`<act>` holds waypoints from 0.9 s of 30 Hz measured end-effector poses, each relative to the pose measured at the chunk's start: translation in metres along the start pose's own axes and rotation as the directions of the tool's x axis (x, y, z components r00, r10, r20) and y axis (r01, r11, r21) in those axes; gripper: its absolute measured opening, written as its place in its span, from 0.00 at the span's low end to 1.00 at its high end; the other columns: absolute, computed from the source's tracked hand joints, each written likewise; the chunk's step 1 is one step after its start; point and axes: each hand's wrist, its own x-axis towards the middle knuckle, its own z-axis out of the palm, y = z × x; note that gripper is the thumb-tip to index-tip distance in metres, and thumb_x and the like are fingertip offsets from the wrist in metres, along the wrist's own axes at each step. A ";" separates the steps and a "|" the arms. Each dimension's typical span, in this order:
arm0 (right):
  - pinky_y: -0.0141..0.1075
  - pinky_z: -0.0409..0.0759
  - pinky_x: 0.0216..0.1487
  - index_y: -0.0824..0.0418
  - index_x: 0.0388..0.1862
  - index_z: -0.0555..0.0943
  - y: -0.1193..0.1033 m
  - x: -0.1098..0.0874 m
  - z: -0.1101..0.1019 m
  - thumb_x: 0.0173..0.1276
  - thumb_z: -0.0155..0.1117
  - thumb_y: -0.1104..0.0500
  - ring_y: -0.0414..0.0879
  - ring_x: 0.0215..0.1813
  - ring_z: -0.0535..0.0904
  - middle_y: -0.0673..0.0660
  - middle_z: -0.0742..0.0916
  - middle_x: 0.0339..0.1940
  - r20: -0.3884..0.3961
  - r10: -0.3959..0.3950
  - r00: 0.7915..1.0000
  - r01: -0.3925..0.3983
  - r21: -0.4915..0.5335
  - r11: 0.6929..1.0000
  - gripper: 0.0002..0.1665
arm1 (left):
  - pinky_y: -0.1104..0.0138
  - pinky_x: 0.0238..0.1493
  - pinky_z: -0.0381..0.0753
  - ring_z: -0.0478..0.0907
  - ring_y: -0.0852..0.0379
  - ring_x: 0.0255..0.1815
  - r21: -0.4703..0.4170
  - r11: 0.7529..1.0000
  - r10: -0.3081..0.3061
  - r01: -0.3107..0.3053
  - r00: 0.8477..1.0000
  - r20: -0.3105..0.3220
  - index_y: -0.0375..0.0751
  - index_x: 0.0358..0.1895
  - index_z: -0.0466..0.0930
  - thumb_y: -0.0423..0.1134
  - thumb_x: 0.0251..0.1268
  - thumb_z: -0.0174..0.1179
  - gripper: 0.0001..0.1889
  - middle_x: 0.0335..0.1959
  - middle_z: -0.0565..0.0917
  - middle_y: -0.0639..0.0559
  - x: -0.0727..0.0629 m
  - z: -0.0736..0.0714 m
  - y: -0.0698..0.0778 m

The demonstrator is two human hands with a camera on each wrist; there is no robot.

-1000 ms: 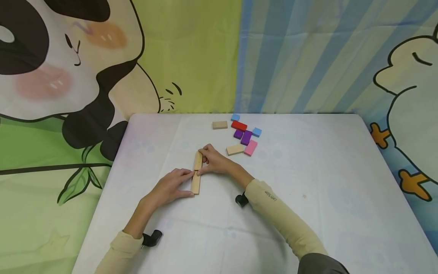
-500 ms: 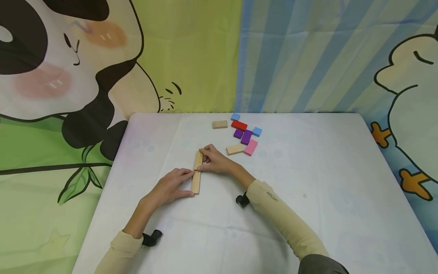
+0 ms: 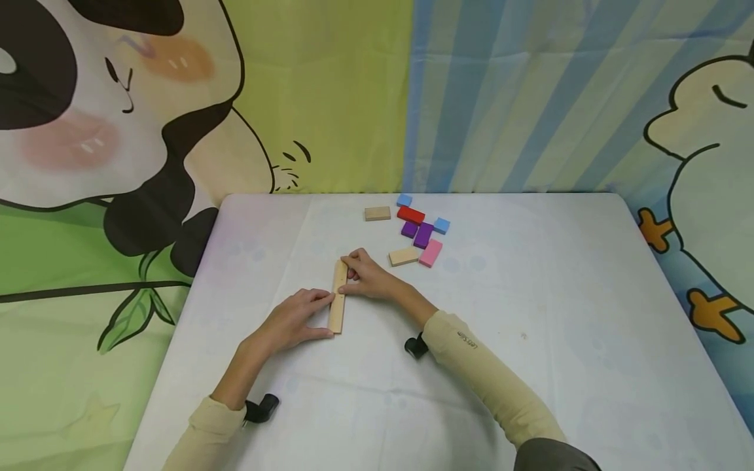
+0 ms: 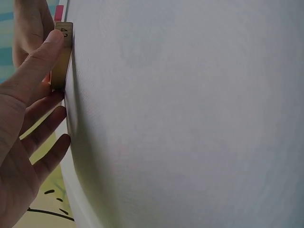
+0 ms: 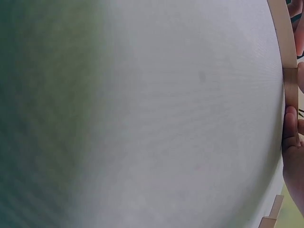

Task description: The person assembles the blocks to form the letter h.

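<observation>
Two plain wooden blocks lie end to end in one line on the white-covered table in the head view. My left hand (image 3: 294, 319) holds the near block (image 3: 336, 318), its thumb at the near end and its index finger by the seam. In the left wrist view that thumb presses the block end (image 4: 64, 34), which bears dark printed marks, while the other fingers spread loosely. My right hand (image 3: 374, 278) pinches the far block (image 3: 340, 275) from the right, thumb near the seam and index finger at the far end. The right wrist view shows the blocks meeting (image 5: 290, 80).
Beyond my right hand lies a loose group: a red block (image 3: 410, 214), two purple blocks (image 3: 423, 235), two small blue blocks (image 3: 441, 226), a pink block (image 3: 430, 253) and two more wooden blocks (image 3: 403, 256). A printed curtain (image 3: 330, 98) hangs behind the table's far edge.
My right thumb has shifted slightly away from me, up along the far block. The dark line at the seam between the two blocks has faded. My left hand stays put.
</observation>
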 end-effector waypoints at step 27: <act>0.35 0.79 0.58 0.64 0.75 0.59 0.005 -0.011 -0.012 0.65 0.68 0.54 0.47 0.55 0.78 0.62 0.71 0.62 -0.038 0.072 0.997 -0.066 0.132 0.989 0.44 | 0.56 0.58 0.79 0.77 0.52 0.61 0.079 0.997 -0.014 0.019 0.998 -0.056 0.43 0.54 0.83 0.52 0.57 0.68 0.24 0.61 0.80 0.53 0.023 -0.010 0.005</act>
